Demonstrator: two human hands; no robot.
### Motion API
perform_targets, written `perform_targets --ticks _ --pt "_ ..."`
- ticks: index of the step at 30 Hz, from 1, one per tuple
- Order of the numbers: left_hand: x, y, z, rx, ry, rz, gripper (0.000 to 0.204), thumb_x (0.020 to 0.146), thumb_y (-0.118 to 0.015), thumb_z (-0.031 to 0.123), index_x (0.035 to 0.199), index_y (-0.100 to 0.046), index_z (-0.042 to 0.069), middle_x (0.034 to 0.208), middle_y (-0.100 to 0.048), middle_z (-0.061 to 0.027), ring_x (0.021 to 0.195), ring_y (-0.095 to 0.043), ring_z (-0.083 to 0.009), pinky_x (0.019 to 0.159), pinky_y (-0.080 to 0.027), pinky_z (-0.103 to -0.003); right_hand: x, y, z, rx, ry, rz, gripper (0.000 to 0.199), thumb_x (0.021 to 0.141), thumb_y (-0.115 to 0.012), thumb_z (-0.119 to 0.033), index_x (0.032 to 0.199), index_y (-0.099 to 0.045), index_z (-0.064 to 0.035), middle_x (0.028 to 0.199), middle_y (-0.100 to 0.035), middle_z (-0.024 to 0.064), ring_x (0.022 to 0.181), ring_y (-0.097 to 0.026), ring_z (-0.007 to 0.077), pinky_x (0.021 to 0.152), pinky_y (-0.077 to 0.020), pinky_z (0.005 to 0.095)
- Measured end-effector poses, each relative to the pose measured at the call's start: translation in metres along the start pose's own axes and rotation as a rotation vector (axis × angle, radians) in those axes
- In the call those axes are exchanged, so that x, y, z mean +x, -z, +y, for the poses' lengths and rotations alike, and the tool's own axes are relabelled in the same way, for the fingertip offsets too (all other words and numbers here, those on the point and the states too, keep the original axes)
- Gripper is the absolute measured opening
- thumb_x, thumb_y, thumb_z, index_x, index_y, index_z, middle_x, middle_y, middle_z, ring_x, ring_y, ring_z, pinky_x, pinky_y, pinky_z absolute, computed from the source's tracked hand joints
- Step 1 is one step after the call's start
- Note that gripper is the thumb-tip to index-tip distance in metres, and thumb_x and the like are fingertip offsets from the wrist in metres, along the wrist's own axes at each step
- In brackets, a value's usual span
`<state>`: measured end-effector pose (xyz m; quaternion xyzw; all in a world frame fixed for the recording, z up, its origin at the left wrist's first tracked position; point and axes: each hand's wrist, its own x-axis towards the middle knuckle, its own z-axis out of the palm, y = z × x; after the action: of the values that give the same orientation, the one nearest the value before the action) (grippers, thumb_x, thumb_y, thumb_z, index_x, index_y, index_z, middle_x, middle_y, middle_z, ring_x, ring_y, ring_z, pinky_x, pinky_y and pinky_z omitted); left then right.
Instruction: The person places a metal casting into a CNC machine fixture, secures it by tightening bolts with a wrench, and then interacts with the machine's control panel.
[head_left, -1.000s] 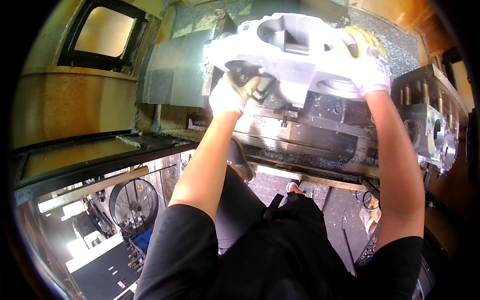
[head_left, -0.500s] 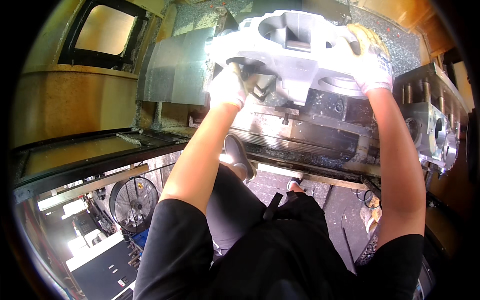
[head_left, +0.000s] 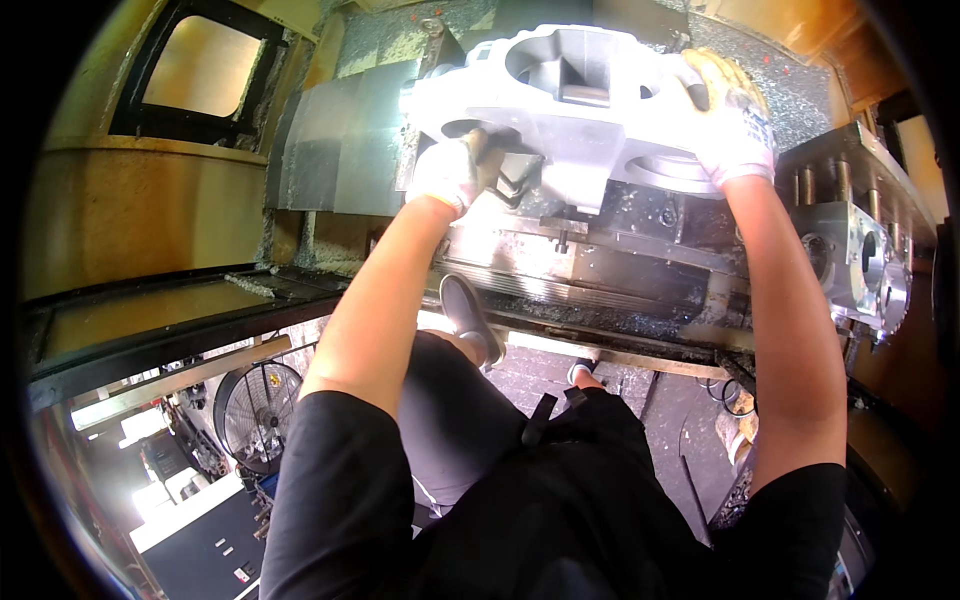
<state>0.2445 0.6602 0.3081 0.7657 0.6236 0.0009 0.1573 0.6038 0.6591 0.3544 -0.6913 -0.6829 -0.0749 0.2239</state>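
A big pale-grey metal casting [head_left: 580,145] with large round openings sits in bright light over the machine bed. My right hand [head_left: 735,125], in a white and yellowish work glove, grips its right end, fingers over the top. At the lower left opening is my left hand [head_left: 447,173], also gloved. Its fingers curl at the opening's rim, their tips partly lost in shadow. A dark stepped metal block [head_left: 517,172] lies just right of them, below the casting. Under the casting's middle, a bolt [head_left: 562,242] shows at the fixture.
A second machined part [head_left: 860,262] is mounted on a fixture at the right. Metal covers [head_left: 345,140] lie at the left, near a windowed panel [head_left: 205,65]. Chips litter the bed. Below are the machine's front ledge [head_left: 610,350] and a floor fan [head_left: 258,415].
The whole view has shifted slightly, so the casting and both arms appear a little further left. My left hand has moved slightly at the opening; my right keeps its hold.
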Motion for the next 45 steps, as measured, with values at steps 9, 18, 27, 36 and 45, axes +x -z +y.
perform_targets --ticks 9,18,27,36,45 --pt "0.007 -0.016 -0.043 -0.035 -0.320 0.108 0.031 0.102 -0.064 0.038 0.112 -0.072 0.009 0.088 -0.075 -0.0199 0.082 -0.074 -0.0383 0.078 -0.058 -0.047 0.003 0.000 -0.003 0.030 0.086 -0.035 0.054 0.100 -0.062 -0.055 0.131 -0.068 -0.0109 0.145 -0.064 0.0134 0.141 -0.055 0.0316 0.122 -0.0383 0.0461" --pt "-0.015 0.067 0.046 0.081 -0.567 0.281 0.029 0.094 -0.077 0.030 0.112 -0.075 0.007 0.094 -0.079 -0.0166 0.085 -0.075 -0.0342 0.084 -0.059 -0.045 0.012 0.026 0.026 0.805 -0.330 -0.027 0.040 0.102 -0.070 -0.035 0.133 -0.067 -0.0100 0.137 -0.067 0.0112 0.127 -0.063 0.0271 0.112 -0.0490 0.0378" --pt "0.087 0.060 0.088 -0.101 -0.302 0.545 0.051 0.101 -0.065 0.040 0.138 -0.066 0.004 0.139 -0.066 -0.0238 0.130 -0.062 -0.0410 0.115 -0.046 -0.047 0.100 0.009 0.112 -0.027 -0.490 -0.511 0.083 0.099 -0.061 -0.057 0.164 -0.039 -0.0098 0.160 -0.050 0.0243 0.148 -0.049 0.0418 0.125 -0.0368 0.0481" --pt "0.077 0.060 0.094 -0.055 -0.107 0.491 0.043 0.101 -0.064 0.040 0.132 -0.068 0.011 0.135 -0.069 -0.0159 0.127 -0.064 -0.0390 0.110 -0.049 -0.046 0.122 -0.037 0.094 -0.229 -0.553 -0.901 0.085 0.096 -0.067 -0.037 0.168 -0.030 -0.0092 0.158 -0.052 0.0262 0.144 -0.055 0.0386 0.122 -0.0419 0.0493" --pt "0.077 0.070 0.098 -0.038 -0.054 0.408 0.047 0.100 -0.064 0.043 0.135 -0.066 0.012 0.134 -0.069 -0.0153 0.126 -0.065 -0.0367 0.108 -0.051 -0.048 0.174 0.012 0.064 0.369 -0.457 -0.841 0.047 0.095 -0.069 -0.040 0.128 -0.070 -0.0074 0.089 -0.071 0.0052 0.073 -0.064 0.0141 0.066 -0.0535 0.0326"
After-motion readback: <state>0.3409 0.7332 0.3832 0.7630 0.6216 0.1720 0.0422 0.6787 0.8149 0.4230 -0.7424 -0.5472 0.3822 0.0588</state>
